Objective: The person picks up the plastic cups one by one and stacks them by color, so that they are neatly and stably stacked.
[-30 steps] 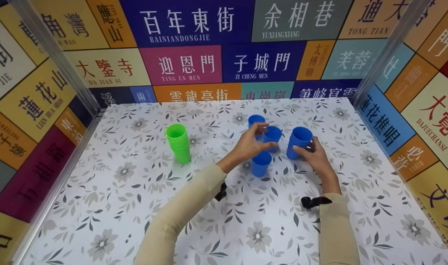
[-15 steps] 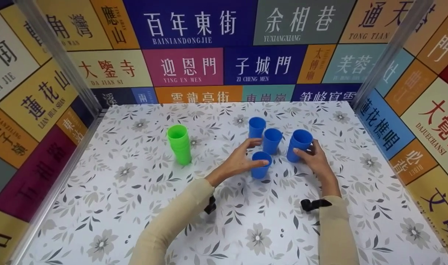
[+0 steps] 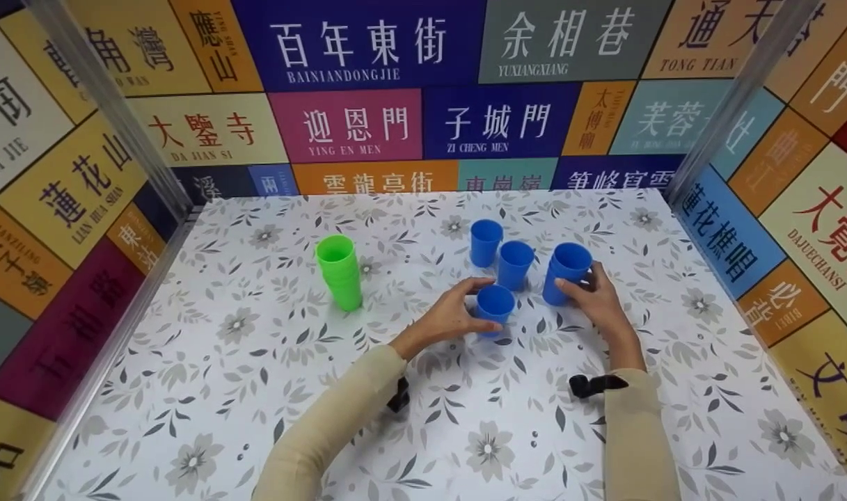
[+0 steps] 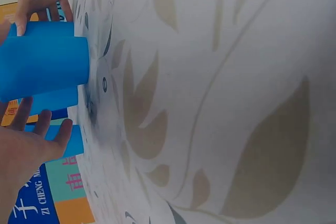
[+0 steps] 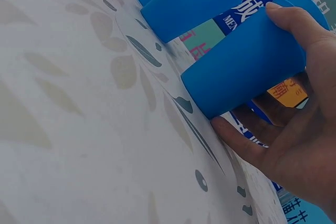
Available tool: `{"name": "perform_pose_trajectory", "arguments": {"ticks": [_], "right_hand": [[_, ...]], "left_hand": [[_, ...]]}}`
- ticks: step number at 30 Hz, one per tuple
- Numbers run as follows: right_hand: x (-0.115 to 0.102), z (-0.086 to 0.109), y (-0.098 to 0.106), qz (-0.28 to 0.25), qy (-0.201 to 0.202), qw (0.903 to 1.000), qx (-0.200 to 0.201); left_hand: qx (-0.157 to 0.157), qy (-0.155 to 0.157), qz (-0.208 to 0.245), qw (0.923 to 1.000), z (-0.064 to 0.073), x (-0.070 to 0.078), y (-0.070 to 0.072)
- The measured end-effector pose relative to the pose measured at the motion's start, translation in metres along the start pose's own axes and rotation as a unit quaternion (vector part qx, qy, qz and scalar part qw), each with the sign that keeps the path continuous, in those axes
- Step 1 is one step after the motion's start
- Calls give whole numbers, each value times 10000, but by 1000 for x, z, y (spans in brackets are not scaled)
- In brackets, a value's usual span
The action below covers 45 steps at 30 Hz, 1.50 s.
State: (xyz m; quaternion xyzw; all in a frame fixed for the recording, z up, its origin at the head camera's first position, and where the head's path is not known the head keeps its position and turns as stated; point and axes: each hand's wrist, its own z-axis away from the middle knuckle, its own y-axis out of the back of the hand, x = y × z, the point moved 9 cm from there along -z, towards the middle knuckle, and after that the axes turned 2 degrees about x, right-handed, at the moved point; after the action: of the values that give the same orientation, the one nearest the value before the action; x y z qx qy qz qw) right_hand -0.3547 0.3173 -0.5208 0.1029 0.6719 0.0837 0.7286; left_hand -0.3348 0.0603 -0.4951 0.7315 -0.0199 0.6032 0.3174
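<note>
Since half a second ago, brings the left hand (image 3: pixel 454 314) from across the rim of the front blue cup (image 3: pixel 495 306) to its sides, clamping fingers on it, near left of the blue cup stack (image 3: pixel 566 271). Keeps the right hand's (image 3: pixel 598 296) fingers clamped on that stack. On the worktop (image 3: pixel 520 403), left of the stack: middle blue cup (image 3: pixel 515 268); far blue cup (image 3: pixel 486 243); well left, green cup stack (image 3: pixel 342 275).

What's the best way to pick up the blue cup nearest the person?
Grip the cup by its side wall, probably from the left: it stands upright, mouth up, with other blue cups behind and to its right.
</note>
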Motion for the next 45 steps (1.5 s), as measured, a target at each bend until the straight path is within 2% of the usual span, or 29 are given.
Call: {"name": "perform_pose_trajectory", "arguments": {"ticks": [8,14,26,35,42,45], "right_hand": [[1,0,1,42,-23,10000,67],[0,1,4,126,6,9998,142],[0,2,5,130,129,9997,174],[3,-1,3,166,49,9997,191],[-26,21,-4,2,-179,9998,6],[-28,20,-5,-24,-206,9998,-33]], "left_hand": [[193,150,375,9990,-4,-3,0],[319,238,518,9979,-9,6,3],[515,-7,617,9968,-34,55,22],[616,122,654,9959,-54,81,25],[677,173,625,9956,-70,103,20],[690,240,548,9958,-75,110,16]]}}
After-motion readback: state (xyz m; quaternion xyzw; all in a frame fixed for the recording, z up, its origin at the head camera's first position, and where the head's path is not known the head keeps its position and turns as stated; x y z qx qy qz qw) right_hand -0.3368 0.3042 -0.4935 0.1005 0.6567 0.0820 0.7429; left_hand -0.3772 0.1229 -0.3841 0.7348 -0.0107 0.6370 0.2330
